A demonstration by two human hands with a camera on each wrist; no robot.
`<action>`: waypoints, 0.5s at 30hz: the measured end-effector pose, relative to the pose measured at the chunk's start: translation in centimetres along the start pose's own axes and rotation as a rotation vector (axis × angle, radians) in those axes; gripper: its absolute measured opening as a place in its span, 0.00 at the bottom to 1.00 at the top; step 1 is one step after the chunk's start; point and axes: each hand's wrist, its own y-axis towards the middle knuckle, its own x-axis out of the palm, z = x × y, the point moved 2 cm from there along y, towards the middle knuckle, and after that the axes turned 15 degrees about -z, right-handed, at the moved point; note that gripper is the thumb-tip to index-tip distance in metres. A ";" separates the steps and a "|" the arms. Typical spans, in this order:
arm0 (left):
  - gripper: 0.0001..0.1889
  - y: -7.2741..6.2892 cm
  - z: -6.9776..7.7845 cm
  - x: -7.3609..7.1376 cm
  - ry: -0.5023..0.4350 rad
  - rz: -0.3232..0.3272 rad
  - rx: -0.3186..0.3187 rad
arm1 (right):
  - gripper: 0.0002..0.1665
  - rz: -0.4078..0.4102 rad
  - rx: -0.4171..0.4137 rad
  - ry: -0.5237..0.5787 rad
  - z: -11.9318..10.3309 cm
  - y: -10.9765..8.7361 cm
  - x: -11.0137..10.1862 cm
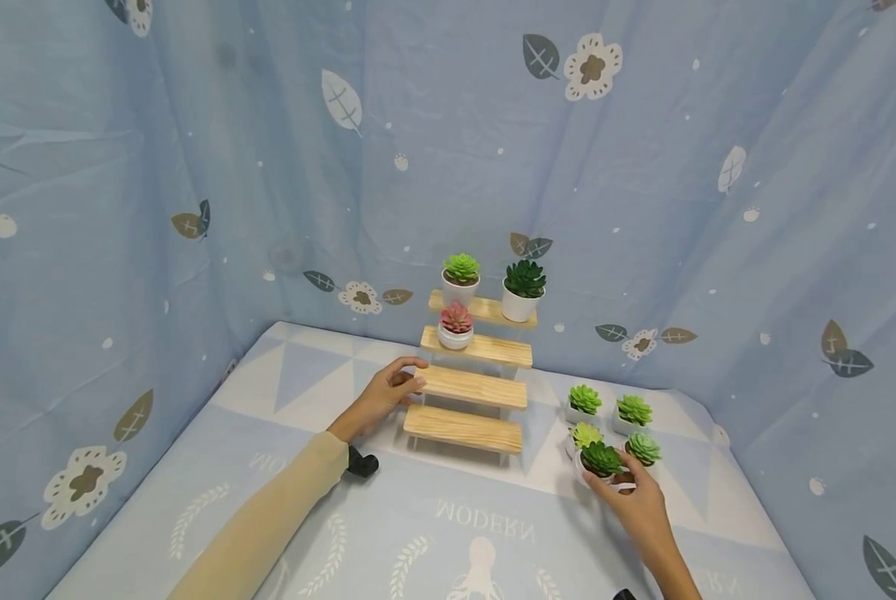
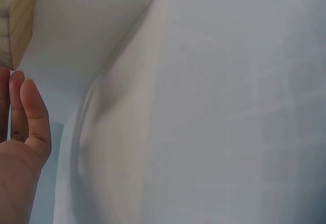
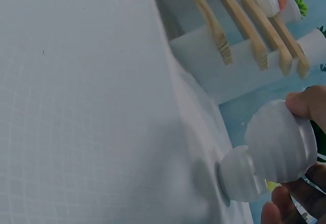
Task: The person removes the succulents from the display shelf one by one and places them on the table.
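Note:
A tiered wooden plant stand [image 1: 470, 386] has a pink potted succulent [image 1: 457, 325] on its second tier from the top. On the top tier sit a light green potted succulent [image 1: 460, 279] and a dark green one [image 1: 523, 292]. My left hand [image 1: 383, 396] holds the left end of a lower tier; in the left wrist view its fingertips meet the wooden board [image 2: 23, 25]. Over at the right, my right hand [image 1: 635, 500] grips a dark green succulent in a white pot [image 3: 280, 140], tilted and raised off the tabletop, thumb and fingers around the pot.
Several more potted succulents cluster near my right hand: a bright green one [image 1: 585, 402], another green one [image 1: 633, 412], a yellow-green one [image 1: 584, 436] and a pale green one [image 1: 644, 448]. A patterned cloth [image 1: 282, 467] covers the table, with blue curtains [image 1: 448, 167] around it.

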 end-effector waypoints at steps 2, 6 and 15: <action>0.22 0.0 0.0 0.0 0.003 0.003 0.001 | 0.64 0.001 -0.001 -0.009 0.3 0.0 0.1; 0.22 0.1 0.1 0.1 0.008 0.008 -0.002 | 0.62 -0.001 -0.003 -0.012 0.8 0.1 0.4; 0.21 0.0 0.1 0.1 0.002 0.002 -0.007 | 0.59 -0.004 0.018 -0.028 1.8 0.0 0.8</action>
